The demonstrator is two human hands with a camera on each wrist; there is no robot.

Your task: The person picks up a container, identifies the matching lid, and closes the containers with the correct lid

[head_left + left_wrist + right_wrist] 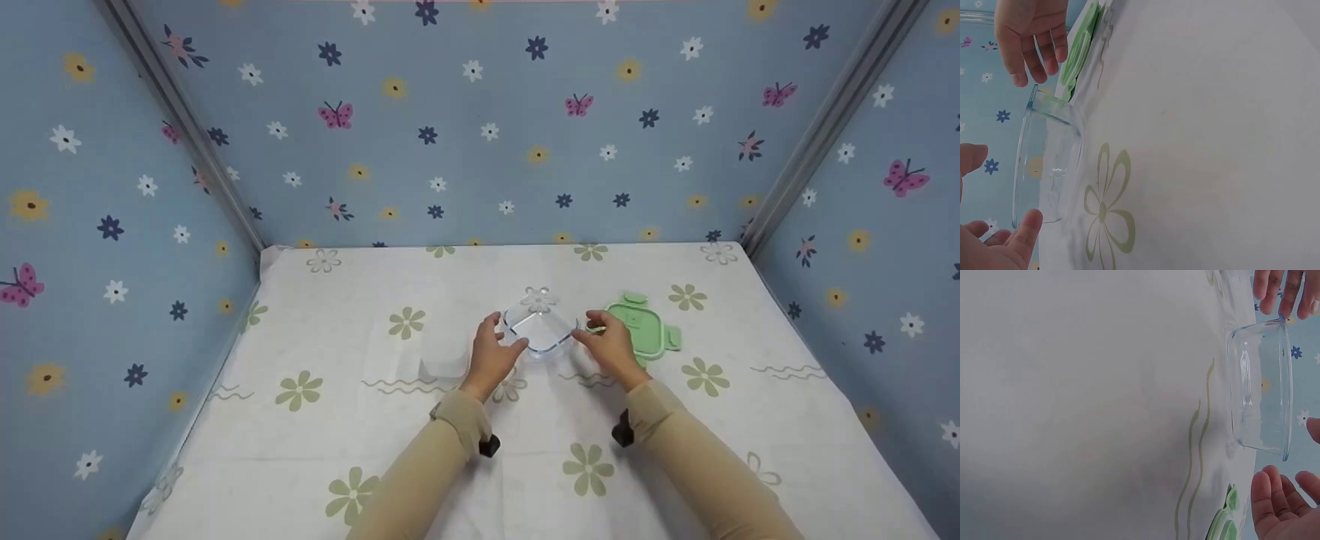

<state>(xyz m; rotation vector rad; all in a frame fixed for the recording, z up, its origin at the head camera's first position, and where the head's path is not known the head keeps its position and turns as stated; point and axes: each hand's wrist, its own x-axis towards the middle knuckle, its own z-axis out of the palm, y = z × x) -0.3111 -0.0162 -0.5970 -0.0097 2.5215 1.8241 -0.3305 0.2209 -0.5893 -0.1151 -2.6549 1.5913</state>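
A clear glass food container (551,341) with a rectangular rim stands upright on the tablecloth between the two hands. My left hand (491,358) is at its left side, thumb and fingers spread apart, fingertips right at the rim. On the other side, my right hand (611,346) has loosely bent fingers close to the rim; in the right wrist view a small gap shows between these fingers and the glass (1264,388). A green lid (649,330) with side clips lies flat just beyond the right hand, which hides part of its left edge.
A clear, see-through piece (444,365) sits left of the left hand. White cloth (285,450) with green flowers covers the table. Blue flowered panels (480,150) close off the back and both sides, with grey posts (825,127) at the corners.
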